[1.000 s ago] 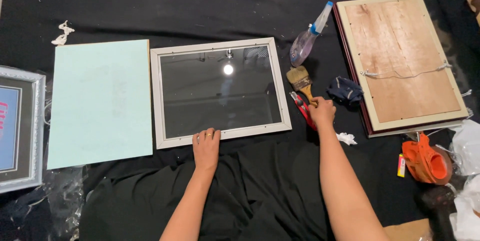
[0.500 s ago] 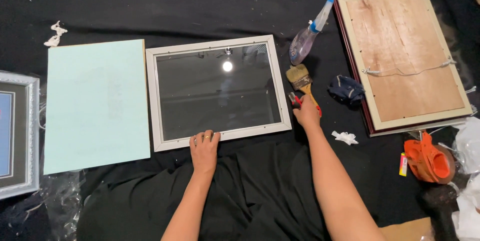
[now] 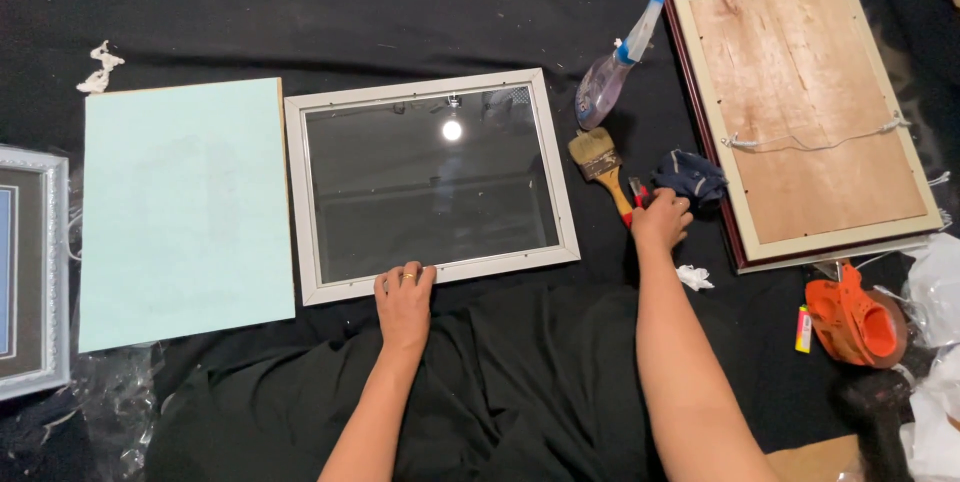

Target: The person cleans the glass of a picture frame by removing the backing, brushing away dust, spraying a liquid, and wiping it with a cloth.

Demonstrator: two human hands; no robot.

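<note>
White rectangular picture frame with a glass pane (image 3: 431, 184) lies flat on the black cloth (image 3: 300, 12), its near rail under our left fingertips. Well to the right of our right fingers we see a larger dark-edged frame lying face down with a plywood back and a hanging cord (image 3: 806, 107). Left of our left fingers, just beside the white frame, lies a pale green rectangular board (image 3: 183, 210), and past it, at the cloth's edge, a silvery ornate frame (image 3: 35, 272). Our left hand (image 3: 404, 299) rests palm down, its fingers close together and laid flat on the frame's near rail, with a ring on one of them. Our right hand (image 3: 660, 219) is curled with its fingers closed on a small red-handled tool (image 3: 637, 191), though we cannot tell what kind of tool it is. Just beyond those fingers sits a crumpled dark blue rag (image 3: 690, 174); just to their left lies a wooden-handled flat paintbrush (image 3: 600, 164), and farther out a clear spray bottle with a blue and white nozzle (image 3: 615, 67). An orange tape dispenser (image 3: 855, 320) lies near the right edge, and a small white paper scrap (image 3: 692, 275) lies beside our right wrist.
</note>
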